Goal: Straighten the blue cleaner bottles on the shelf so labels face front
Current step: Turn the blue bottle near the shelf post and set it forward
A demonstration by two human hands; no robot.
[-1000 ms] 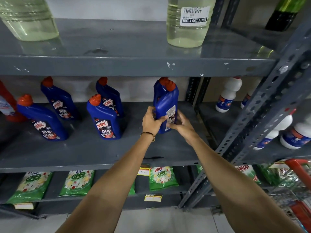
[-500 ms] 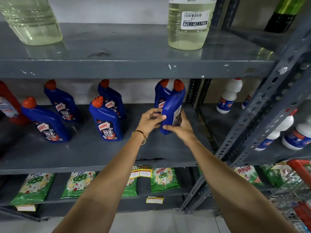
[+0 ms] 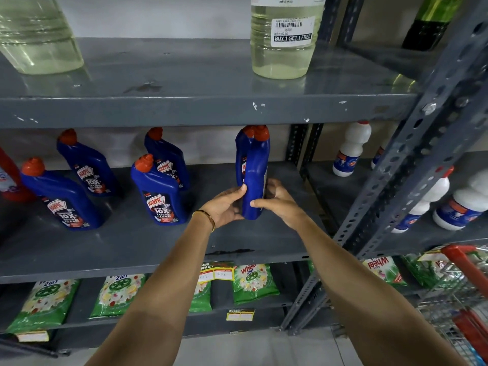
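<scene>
Both hands, left (image 3: 226,206) and right (image 3: 280,201), clamped on blue bottle (image 3: 254,178) upright on shelf (image 3: 158,241), narrow edge forward, label turned sideways.

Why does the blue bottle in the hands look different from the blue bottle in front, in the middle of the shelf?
The held bottle is turned sideways, so only a plain blue edge shows; the middle bottle shows its full front label. The left hand and right hand grip the held bottle; nothing touches the middle bottle. The held bottle hides part of another bottle behind it. Both are blue with red caps.
</scene>
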